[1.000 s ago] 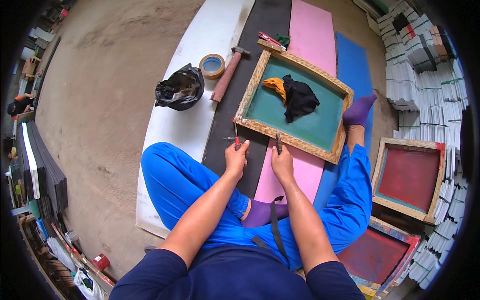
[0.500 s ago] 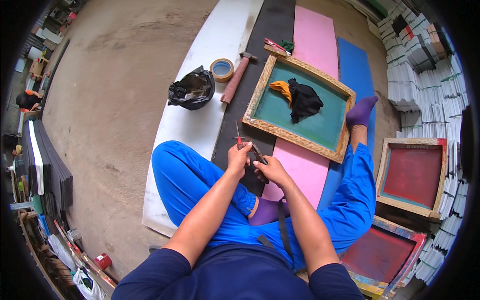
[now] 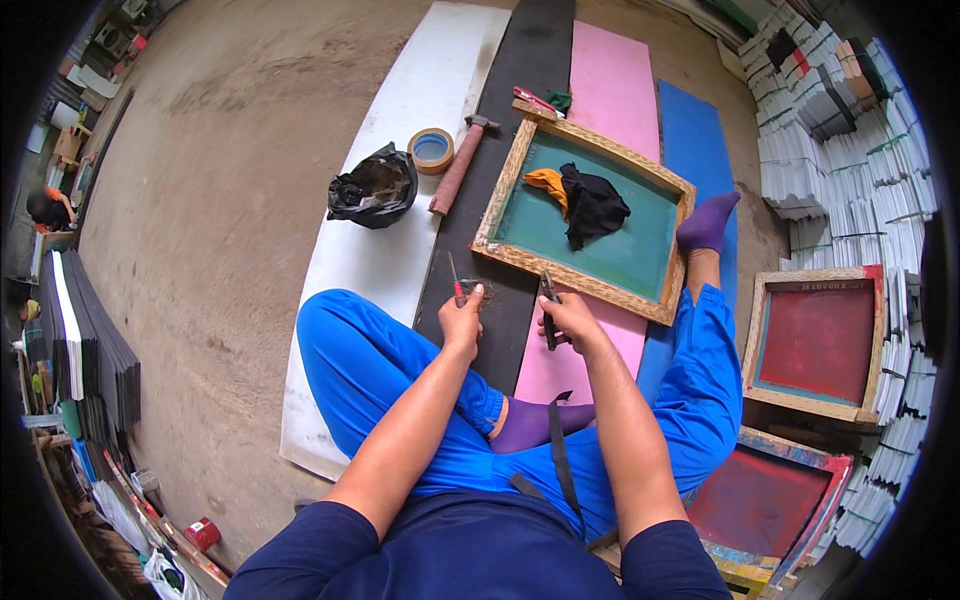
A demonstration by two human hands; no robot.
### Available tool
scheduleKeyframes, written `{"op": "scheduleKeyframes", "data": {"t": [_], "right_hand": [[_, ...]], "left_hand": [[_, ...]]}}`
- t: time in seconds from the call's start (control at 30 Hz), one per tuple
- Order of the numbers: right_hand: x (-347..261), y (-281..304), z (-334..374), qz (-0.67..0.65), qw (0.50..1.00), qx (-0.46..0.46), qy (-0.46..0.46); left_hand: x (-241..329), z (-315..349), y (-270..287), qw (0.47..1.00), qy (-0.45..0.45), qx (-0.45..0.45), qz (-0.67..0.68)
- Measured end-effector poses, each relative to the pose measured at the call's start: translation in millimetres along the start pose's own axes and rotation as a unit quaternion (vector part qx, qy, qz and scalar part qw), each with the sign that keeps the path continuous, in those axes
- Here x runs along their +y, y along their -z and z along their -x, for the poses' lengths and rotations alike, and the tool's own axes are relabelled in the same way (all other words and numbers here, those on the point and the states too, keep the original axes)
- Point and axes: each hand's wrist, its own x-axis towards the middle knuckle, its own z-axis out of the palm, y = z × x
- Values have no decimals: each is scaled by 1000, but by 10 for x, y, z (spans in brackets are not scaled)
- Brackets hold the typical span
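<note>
My left hand (image 3: 462, 325) is closed round a screwdriver (image 3: 459, 293) with a red handle, its thin shaft pointing away from me. A hand's width to the right, my right hand (image 3: 574, 320) grips dark-handled pliers (image 3: 549, 326), jaws pointing forward. Small dark bits (image 3: 486, 294), too fine to name, lie on the black mat by my left hand. Just beyond my hands rests a wooden screen frame (image 3: 570, 278) with green mesh. On that mesh lie a black cloth (image 3: 597, 205) and an orange cloth (image 3: 548, 183).
A hammer (image 3: 460, 168), a tape roll (image 3: 432, 150) and a black plastic bag (image 3: 374, 190) sit to the left of the frame. Two red-meshed frames (image 3: 752, 345) stand at the right, by stacked white sheets (image 3: 850, 190). Far left, a person (image 3: 48, 210) is bent over.
My hands have moved apart. The pliers have come away from the screwdriver to the right, and the screwdriver has shifted slightly left. The view has shifted a little.
</note>
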Motion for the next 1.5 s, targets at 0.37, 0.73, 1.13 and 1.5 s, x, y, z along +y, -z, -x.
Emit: {"op": "scheduleKeyframes", "data": {"t": [0.37,0.73,1.13,1.5], "right_hand": [[-245,156,-38,23,999,-4,-35],[-203,64,-110,124,989,73,20],[105,-284,-209,232,929,259,128],[84,-581,204,113,988,7,109]], "left_hand": [[3,12,-54,1000,8,-24,2],[20,-5,-153,999,13,-45,21],[1,-84,-176,999,16,-39,7],[20,-28,-80,986,41,-149,70]]}}
